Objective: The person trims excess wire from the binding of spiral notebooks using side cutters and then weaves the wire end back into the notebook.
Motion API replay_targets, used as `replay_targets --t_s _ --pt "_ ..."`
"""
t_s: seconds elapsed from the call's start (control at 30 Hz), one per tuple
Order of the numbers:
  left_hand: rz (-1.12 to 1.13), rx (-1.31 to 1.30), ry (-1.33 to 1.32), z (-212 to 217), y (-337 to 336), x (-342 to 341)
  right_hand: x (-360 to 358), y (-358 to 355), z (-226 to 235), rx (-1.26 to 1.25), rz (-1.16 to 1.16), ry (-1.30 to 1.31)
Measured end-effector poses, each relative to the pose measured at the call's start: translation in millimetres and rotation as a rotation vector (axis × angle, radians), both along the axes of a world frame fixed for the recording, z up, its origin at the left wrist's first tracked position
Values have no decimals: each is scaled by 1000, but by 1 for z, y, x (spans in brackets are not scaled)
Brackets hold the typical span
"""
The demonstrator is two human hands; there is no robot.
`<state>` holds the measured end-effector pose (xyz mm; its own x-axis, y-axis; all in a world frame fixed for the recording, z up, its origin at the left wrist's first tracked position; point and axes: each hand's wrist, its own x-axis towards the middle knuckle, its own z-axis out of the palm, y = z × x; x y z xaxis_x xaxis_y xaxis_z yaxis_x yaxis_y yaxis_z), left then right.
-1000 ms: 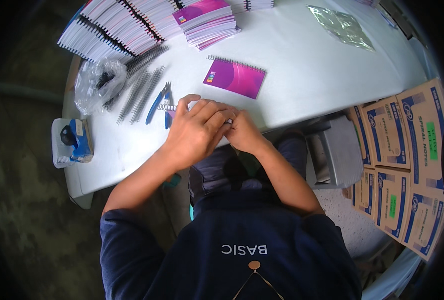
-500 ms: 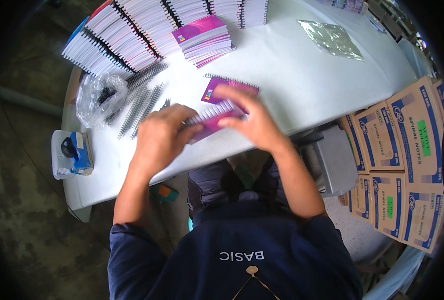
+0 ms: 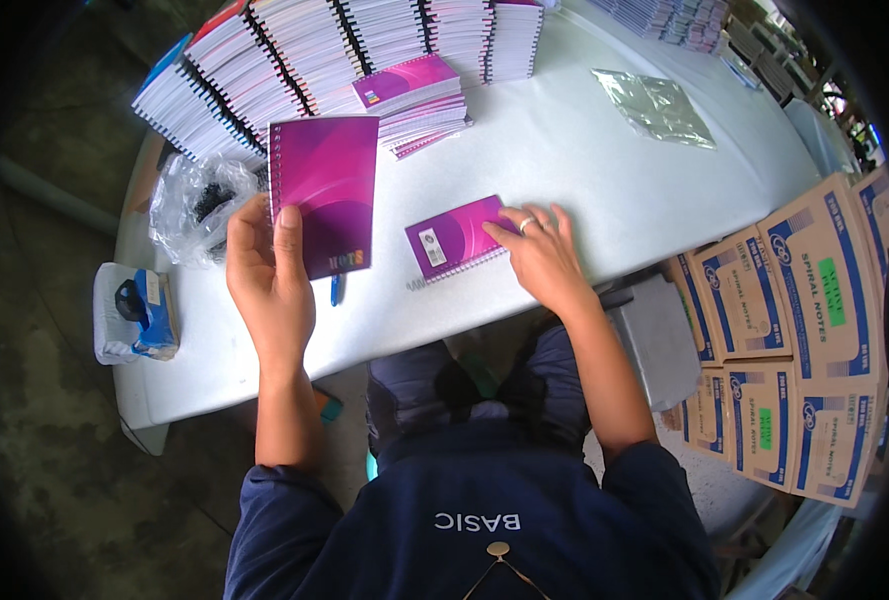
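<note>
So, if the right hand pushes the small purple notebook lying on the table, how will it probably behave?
The small purple notebook lies flat under the right hand, so it will probably slide and not tip. Its cover looks glossy and the white table smooth, so it may slip easily. It seems thin, likely light.

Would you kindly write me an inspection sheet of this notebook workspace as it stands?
Surface: white table, partly covered.
Job's things: large purple notebook raised; small purple notebook flat.
Clutter: spiral notebook rows, clear bag of black coils, foil bag, blue tape dispenser.
Grippers: left hand grips the large notebook; right hand rests on the small one.
Cables: nothing seen.
Surroundings: cardboard boxes at right.
</note>
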<state>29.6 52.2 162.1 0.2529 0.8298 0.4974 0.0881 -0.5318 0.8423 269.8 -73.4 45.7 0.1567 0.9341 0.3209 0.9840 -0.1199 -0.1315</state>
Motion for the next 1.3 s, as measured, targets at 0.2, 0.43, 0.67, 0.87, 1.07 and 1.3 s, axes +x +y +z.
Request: replay_targets --t_s 0.2,0.43,0.67,0.87,1.07,1.3 --pt "-299 -373 -56 -10 -16 8 -49 -23 52 338 153 334" --pt "-506 -219 28 -11 -36 31 -70 -22 54 632 -3 1251" --pt "-502 -499 -203 -25 -42 46 -43 -5 71 712 156 1662" --pt "-110 -202 264 -68 -27 69 -12 13 41 455 -238 947" --pt "23 72 627 -119 -41 48 -11 -17 -4 118 -169 580" --pt "-177 402 630 -129 -5 79 -3 1 -6 326 -257 710"
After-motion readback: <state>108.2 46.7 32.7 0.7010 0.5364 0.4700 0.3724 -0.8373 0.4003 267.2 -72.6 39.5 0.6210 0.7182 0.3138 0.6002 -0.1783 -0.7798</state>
